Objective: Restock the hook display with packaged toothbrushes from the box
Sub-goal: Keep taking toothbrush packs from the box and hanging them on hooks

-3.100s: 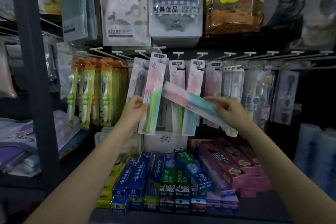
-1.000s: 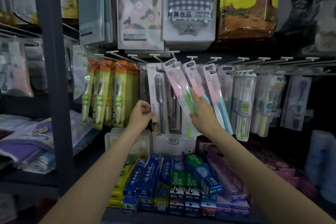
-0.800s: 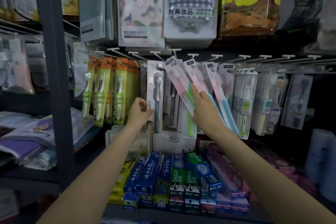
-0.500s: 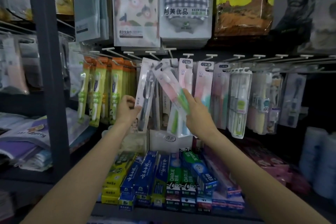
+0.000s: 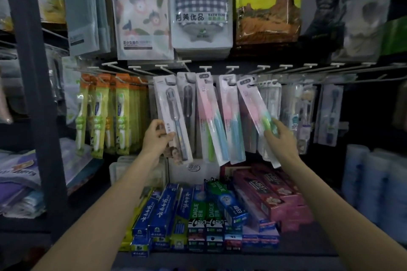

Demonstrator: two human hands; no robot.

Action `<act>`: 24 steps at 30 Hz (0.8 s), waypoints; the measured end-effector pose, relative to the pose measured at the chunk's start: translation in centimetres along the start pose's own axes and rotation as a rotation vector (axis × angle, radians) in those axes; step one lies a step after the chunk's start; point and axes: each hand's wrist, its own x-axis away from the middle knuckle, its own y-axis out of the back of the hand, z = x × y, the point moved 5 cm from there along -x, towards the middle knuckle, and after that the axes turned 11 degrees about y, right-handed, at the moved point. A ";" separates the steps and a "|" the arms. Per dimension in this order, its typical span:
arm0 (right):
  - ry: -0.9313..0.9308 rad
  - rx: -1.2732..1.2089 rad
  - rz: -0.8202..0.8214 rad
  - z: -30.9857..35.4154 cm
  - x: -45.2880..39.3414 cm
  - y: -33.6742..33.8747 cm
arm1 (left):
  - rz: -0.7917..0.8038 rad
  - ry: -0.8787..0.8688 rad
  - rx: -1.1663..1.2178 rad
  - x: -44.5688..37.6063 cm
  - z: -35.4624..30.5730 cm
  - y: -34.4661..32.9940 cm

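Pink-backed toothbrush pack (image 5: 256, 116), holding a pink and green brush, hangs tilted from a white hook (image 5: 246, 77) in the middle row of the display, its lower end swung out to the right. The right hand (image 5: 280, 138) meets that lower end with fingers mostly straight, fingertips resting on the front of the pack; whether the thumb grips behind it cannot be told. To the left, the left hand (image 5: 157, 136) pinches the lower edge of a white toothbrush pack (image 5: 172, 119) with a grey-headed brush, thumb in front and fingers curled behind, tilting it so the bottom leans right. Between the two held packs hang a dark-brush pack (image 5: 187, 103) and two more pink packs with blue and green brushes (image 5: 212, 121), also slanted. Further left, a dense bunch of orange and yellow-green toothbrush packs (image 5: 114, 114) hangs from the same rail. To the right hang clear blister packs (image 5: 293, 108), too dim to read. Above the hooks hang larger goods: a floral towel pack (image 5: 143, 11), a checked bath towel pack (image 5: 201, 4) and a yellow bag (image 5: 267, 2). Below, on the shelf (image 5: 308, 255), lie toothpaste boxes in rows: blue ones (image 5: 158, 215) at left, green ones (image 5: 207, 209) in the middle, pink and red ones (image 5: 273, 196) at right. A dark upright post (image 5: 33, 72) stands at far left.
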 end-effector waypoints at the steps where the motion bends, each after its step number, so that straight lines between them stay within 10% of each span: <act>1: 0.019 0.024 0.006 0.3 -0.7 0.1 | -0.017 -0.012 -0.025 0.0 -0.1 0.2; 9: -0.031 -0.028 -0.022 -0.7 -0.3 -2.1 | -0.092 -0.073 -0.211 1.1 0.2 0.8; 15: -0.091 0.013 -0.007 -3.4 2.7 -0.8 | -0.457 -0.225 -0.301 6.6 5.0 -0.1; 24: -0.188 0.245 0.091 -14.2 12.7 12.7 | 0.111 -0.488 -0.439 19.3 11.2 -16.4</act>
